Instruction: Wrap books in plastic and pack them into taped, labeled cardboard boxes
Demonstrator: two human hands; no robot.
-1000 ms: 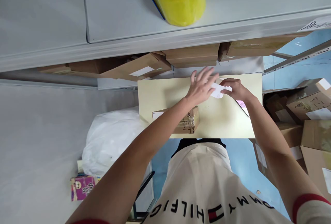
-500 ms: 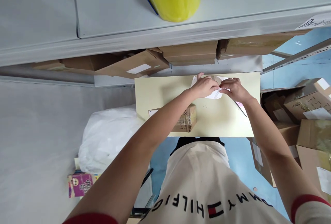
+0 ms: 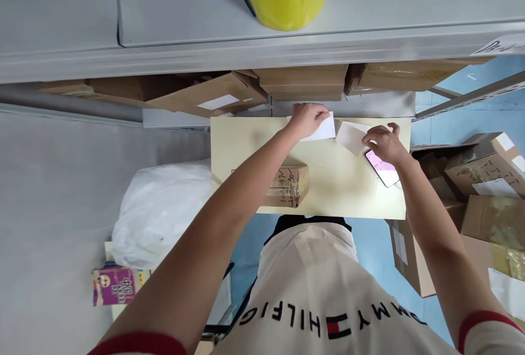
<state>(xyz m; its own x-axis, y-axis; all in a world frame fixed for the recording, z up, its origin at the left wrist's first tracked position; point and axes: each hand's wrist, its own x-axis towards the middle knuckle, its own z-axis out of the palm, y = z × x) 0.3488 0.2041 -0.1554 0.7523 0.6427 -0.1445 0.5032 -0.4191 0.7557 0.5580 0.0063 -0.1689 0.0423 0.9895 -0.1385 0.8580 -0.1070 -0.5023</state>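
Observation:
A white printed paper is pinched in my left hand at the back of the pale yellow table. My right hand is closed on the right end of a plain off-white sheet, whose left part slants over the tabletop. The two papers lie close together but apart. Just below my right hand is a phone with a lit pinkish screen, partly covered by the hand. A small taped cardboard box with handwriting sits under my left forearm, which hides its left part.
Above the table runs a grey shelf with a yellow tape roll. Cardboard boxes stand behind the table; more boxes are piled on the right. A white plastic bag and a purple package are at the left.
My hands have moved apart, the left one leftward with the printed paper, the right one slightly rightward with the off-white sheet. The papers, together before, are now separate. More of the phone shows.

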